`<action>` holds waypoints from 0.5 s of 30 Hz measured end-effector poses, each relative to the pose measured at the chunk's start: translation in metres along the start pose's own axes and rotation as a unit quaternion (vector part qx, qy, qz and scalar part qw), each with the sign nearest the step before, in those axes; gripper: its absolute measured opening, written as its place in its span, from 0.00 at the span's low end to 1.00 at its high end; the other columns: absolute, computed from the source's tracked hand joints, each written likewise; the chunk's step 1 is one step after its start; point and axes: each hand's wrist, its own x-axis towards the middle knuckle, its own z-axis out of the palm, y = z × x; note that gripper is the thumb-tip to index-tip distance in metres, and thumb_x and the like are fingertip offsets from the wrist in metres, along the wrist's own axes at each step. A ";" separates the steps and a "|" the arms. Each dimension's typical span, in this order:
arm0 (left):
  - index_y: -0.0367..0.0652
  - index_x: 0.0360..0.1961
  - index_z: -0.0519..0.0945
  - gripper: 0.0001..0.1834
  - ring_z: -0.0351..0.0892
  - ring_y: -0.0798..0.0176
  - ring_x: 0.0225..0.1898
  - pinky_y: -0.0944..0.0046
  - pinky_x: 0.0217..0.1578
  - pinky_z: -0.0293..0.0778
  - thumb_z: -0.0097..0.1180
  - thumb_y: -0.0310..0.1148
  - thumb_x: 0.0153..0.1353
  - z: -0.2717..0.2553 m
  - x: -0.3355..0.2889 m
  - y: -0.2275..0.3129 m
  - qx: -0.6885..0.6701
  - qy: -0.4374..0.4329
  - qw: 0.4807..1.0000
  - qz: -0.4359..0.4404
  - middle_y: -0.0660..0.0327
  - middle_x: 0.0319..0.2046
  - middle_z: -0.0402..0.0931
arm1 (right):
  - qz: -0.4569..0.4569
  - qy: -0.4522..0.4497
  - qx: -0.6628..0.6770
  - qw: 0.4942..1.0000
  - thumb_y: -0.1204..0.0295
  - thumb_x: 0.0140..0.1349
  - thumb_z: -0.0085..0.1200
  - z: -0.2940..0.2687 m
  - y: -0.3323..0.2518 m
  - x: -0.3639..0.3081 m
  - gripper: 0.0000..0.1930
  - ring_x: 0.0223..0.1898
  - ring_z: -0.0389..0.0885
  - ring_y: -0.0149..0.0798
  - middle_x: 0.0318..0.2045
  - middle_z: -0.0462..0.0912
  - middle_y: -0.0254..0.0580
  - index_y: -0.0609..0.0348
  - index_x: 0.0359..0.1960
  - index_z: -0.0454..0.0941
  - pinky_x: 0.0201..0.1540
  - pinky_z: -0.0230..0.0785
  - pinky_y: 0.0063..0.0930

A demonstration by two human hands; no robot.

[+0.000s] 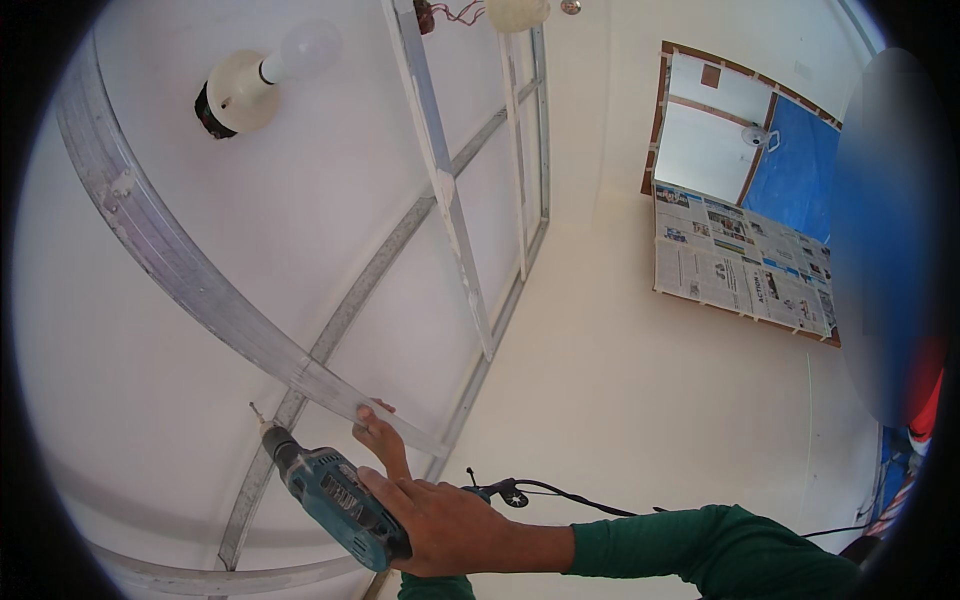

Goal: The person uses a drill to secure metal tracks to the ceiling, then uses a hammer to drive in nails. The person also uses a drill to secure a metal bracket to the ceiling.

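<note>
My right hand (pixel 450 525) comes from the lower right in a green sleeve and is wrapped around a teal power drill (pixel 345 505). The drill points up and left; a thin bit or screw (pixel 256 410) at its tip stands beside a grey metal ceiling channel (pixel 245 505), and I cannot tell whether they touch. Behind the drill, my left hand (pixel 382 440) reaches up and grips the lower edge of a long, pale metal channel (pixel 230 310). That channel crosses over the grey one near the hand. My right hand hides part of the left forearm.
A round lamp holder (pixel 243 92) with a white bulb (pixel 310 48) hangs upper left. More metal bars (pixel 450 200) form a grid overhead. The drill's black cord (pixel 575 497) trails right. A newspaper-covered panel (pixel 740 255) sits below a framed opening (pixel 710 130) on the cream wall.
</note>
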 end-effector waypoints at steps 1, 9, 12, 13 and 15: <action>0.32 0.39 0.79 0.40 0.78 0.58 0.31 0.55 0.40 0.77 0.52 0.69 0.76 0.000 0.000 -0.001 0.007 -0.002 1.000 0.004 0.56 0.29 0.78 | 0.005 -0.005 0.004 1.000 0.60 0.64 0.72 -0.002 -0.002 0.000 0.47 0.40 0.90 0.63 0.47 0.78 0.70 0.69 0.75 0.53 0.38 0.87 0.51; 0.33 0.39 0.79 0.33 0.77 0.58 0.33 0.54 0.39 0.76 0.56 0.61 0.75 -0.002 0.000 -0.013 0.008 0.020 1.000 -0.010 0.57 0.32 0.79 | 0.104 -0.057 0.053 0.992 0.56 0.61 0.75 -0.017 -0.013 0.008 0.54 0.53 0.88 0.65 0.59 0.81 0.67 0.57 0.81 0.52 0.57 0.81 0.51; 0.36 0.39 0.81 0.26 0.78 0.58 0.32 0.51 0.38 0.76 0.54 0.54 0.77 -0.001 -0.002 -0.020 0.066 0.041 0.997 -0.019 0.58 0.34 0.81 | 0.144 -0.043 0.061 0.987 0.53 0.60 0.76 -0.021 -0.017 0.008 0.53 0.58 0.86 0.62 0.64 0.80 0.62 0.56 0.81 0.56 0.60 0.80 0.47; 0.36 0.39 0.81 0.27 0.78 0.56 0.32 0.51 0.38 0.76 0.56 0.54 0.76 -0.001 -0.004 -0.022 0.076 0.051 0.996 -0.020 0.56 0.33 0.81 | 0.140 -0.030 0.072 0.987 0.52 0.60 0.77 -0.020 -0.019 0.008 0.53 0.60 0.86 0.61 0.65 0.79 0.60 0.56 0.81 0.58 0.61 0.80 0.45; 0.36 0.39 0.83 0.27 0.79 0.52 0.32 0.50 0.38 0.77 0.59 0.55 0.73 0.000 -0.007 -0.024 0.086 0.057 0.995 -0.009 0.54 0.32 0.82 | 0.130 0.015 0.042 0.990 0.55 0.56 0.81 -0.014 -0.023 0.010 0.52 0.63 0.85 0.54 0.65 0.80 0.56 0.59 0.78 0.64 0.65 0.77 0.42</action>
